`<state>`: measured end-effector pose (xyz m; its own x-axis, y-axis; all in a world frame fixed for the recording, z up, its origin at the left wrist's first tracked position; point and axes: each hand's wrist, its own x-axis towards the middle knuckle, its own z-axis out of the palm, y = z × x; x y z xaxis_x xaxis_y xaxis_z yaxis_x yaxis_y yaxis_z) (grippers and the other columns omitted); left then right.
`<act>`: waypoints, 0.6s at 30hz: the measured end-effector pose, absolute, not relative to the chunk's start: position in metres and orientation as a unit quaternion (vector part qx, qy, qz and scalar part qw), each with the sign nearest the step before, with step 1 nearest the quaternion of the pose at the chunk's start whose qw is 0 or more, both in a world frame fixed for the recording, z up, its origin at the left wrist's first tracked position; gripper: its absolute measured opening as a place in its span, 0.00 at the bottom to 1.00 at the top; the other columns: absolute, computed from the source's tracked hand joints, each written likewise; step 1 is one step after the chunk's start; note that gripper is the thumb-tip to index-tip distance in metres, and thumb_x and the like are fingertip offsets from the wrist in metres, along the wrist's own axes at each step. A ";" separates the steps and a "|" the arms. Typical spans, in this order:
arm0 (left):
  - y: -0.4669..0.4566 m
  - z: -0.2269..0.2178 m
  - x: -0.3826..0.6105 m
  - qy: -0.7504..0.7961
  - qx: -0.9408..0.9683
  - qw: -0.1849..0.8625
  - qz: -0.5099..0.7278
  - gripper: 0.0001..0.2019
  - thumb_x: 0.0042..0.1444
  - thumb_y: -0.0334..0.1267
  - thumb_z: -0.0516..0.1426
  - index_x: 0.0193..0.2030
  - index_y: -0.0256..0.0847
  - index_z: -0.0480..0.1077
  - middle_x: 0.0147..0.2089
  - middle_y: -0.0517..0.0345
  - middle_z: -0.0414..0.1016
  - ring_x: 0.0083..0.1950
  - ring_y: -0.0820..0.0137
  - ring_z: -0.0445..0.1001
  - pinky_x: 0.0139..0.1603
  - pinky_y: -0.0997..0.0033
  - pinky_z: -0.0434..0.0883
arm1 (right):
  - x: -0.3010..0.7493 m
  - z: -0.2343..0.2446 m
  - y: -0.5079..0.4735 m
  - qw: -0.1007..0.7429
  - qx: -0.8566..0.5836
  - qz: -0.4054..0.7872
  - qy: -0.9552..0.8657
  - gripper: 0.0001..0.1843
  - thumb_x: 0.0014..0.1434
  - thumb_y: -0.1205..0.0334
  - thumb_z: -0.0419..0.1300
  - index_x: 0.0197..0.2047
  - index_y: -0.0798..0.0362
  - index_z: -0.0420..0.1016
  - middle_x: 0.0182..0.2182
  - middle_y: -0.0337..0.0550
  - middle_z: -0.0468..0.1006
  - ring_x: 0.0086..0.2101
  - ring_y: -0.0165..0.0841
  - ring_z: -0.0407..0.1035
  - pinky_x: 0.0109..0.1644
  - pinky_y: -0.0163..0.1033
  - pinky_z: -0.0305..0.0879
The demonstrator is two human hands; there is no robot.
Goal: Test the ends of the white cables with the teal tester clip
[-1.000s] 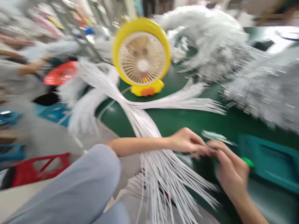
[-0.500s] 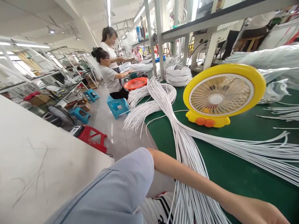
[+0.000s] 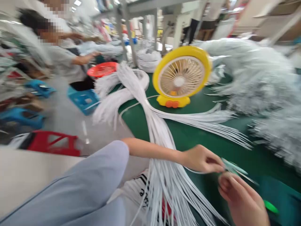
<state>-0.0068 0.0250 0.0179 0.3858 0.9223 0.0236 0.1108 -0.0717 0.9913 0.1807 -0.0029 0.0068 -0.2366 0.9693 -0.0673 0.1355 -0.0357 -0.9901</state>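
My left hand (image 3: 201,159) reaches across a fan of thin white cables (image 3: 162,147) lying on the green table (image 3: 188,135). Its fingers pinch a small pale strip (image 3: 232,167) and one white cable that curves below the hand. My right hand (image 3: 242,201) sits just under and right of it, fingers curled toward the same strip; motion blur hides what they grip. A green object (image 3: 271,206) shows behind the right hand. A grey sleeve (image 3: 77,188) fills the lower left.
A yellow desk fan (image 3: 181,76) stands on the table beyond the cables. Heaps of white cable ends (image 3: 258,72) pile up at right. A teal bin (image 3: 279,191) sits at lower right. Other people (image 3: 58,47) work at left, near an orange basket (image 3: 102,69) and plastic stools (image 3: 54,142).
The view swung left and up, then back down to the table. Both hands are in view again, meeting at the small strip as they did a second ago.
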 end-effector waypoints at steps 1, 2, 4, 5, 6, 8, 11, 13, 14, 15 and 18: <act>0.022 0.014 -0.001 0.401 0.577 0.606 0.374 0.05 0.49 0.35 0.64 0.28 0.34 0.77 0.27 0.54 0.77 0.24 0.75 0.71 0.26 0.76 0.71 | 0.181 0.009 -0.008 0.418 -0.526 0.482 -0.563 0.10 0.54 0.53 0.62 0.31 0.52 0.74 0.23 0.41 0.70 0.21 0.31 0.63 0.19 0.37 0.61; 0.019 0.010 0.003 0.384 0.535 0.660 0.362 0.08 0.50 0.37 0.63 0.29 0.33 0.76 0.25 0.55 0.75 0.19 0.78 0.66 0.20 0.76 0.67 | 0.181 0.010 -0.011 0.434 -0.556 0.411 -0.577 0.10 0.55 0.54 0.62 0.35 0.51 0.75 0.24 0.40 0.70 0.21 0.30 0.63 0.20 0.36 0.63; 0.018 0.005 0.006 0.373 0.479 0.712 0.352 0.09 0.49 0.37 0.63 0.28 0.30 0.74 0.22 0.57 0.73 0.16 0.81 0.63 0.17 0.79 0.62 | 0.180 0.009 -0.013 0.458 -0.546 0.294 -0.638 0.09 0.57 0.57 0.60 0.40 0.52 0.74 0.29 0.43 0.73 0.27 0.32 0.67 0.24 0.35 0.66; 0.019 0.004 0.006 0.374 0.460 0.726 0.347 0.10 0.48 0.37 0.64 0.28 0.29 0.74 0.21 0.58 0.73 0.16 0.81 0.63 0.16 0.80 0.62 | 0.180 0.006 -0.012 0.448 -0.530 0.251 -0.675 0.10 0.58 0.59 0.59 0.43 0.51 0.74 0.34 0.45 0.74 0.30 0.32 0.69 0.24 0.35 0.67; 0.021 0.003 0.005 0.373 0.440 0.741 0.343 0.11 0.47 0.37 0.65 0.30 0.29 0.75 0.21 0.58 0.73 0.16 0.81 0.64 0.15 0.81 0.61 | 0.181 0.004 -0.010 0.438 -0.512 0.209 -0.709 0.11 0.59 0.61 0.57 0.45 0.51 0.74 0.36 0.46 0.75 0.30 0.31 0.69 0.23 0.34 0.66; 0.023 0.003 0.003 0.363 0.423 0.764 0.326 0.11 0.47 0.37 0.65 0.30 0.28 0.74 0.22 0.56 0.74 0.16 0.81 0.65 0.15 0.82 0.61 | 0.183 -0.001 -0.008 0.415 -0.481 0.122 -0.763 0.13 0.60 0.65 0.56 0.49 0.50 0.73 0.39 0.48 0.76 0.32 0.32 0.70 0.24 0.34 0.66; 0.020 0.007 0.002 0.355 0.419 0.781 0.299 0.10 0.47 0.36 0.65 0.29 0.28 0.74 0.22 0.55 0.75 0.16 0.81 0.66 0.15 0.82 0.62 | 0.185 -0.004 -0.006 0.392 -0.442 0.006 -0.807 0.14 0.60 0.68 0.57 0.49 0.50 0.74 0.37 0.47 0.77 0.36 0.34 0.71 0.31 0.36 0.69; 0.019 0.009 0.002 0.354 0.417 0.785 0.290 0.10 0.48 0.36 0.65 0.28 0.28 0.75 0.22 0.56 0.75 0.16 0.81 0.67 0.16 0.83 0.63 | 0.187 -0.004 -0.005 0.382 -0.417 -0.055 -0.823 0.12 0.59 0.69 0.58 0.46 0.50 0.75 0.34 0.45 0.78 0.35 0.33 0.71 0.36 0.36 0.70; 0.018 0.009 0.002 0.355 0.416 0.786 0.288 0.10 0.48 0.35 0.65 0.28 0.28 0.75 0.21 0.55 0.75 0.16 0.81 0.67 0.16 0.83 0.63 | 0.187 -0.004 -0.005 0.376 -0.408 -0.077 -0.829 0.11 0.59 0.70 0.59 0.44 0.50 0.76 0.33 0.44 0.78 0.34 0.32 0.70 0.36 0.35 0.69; 0.019 0.009 0.002 0.355 0.413 0.789 0.285 0.10 0.48 0.35 0.65 0.28 0.28 0.75 0.21 0.55 0.75 0.16 0.81 0.67 0.16 0.83 0.64 | 0.188 -0.003 -0.004 0.370 -0.400 -0.094 -0.833 0.10 0.59 0.70 0.59 0.43 0.49 0.77 0.32 0.43 0.78 0.34 0.32 0.70 0.37 0.35 0.69; 0.021 0.008 0.001 0.351 0.392 0.807 0.270 0.09 0.47 0.34 0.66 0.28 0.27 0.74 0.21 0.54 0.75 0.16 0.80 0.67 0.16 0.83 0.64 | 0.189 -0.004 -0.001 0.358 -0.383 -0.115 -0.844 0.09 0.58 0.71 0.60 0.38 0.48 0.77 0.30 0.40 0.79 0.34 0.31 0.68 0.38 0.33 0.68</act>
<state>0.0008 0.0205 0.0085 0.6083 0.7101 -0.3546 -0.1607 0.5478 0.8210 0.1890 -0.0010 -0.0042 -0.4501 0.5642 0.6922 0.7287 0.6801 -0.0804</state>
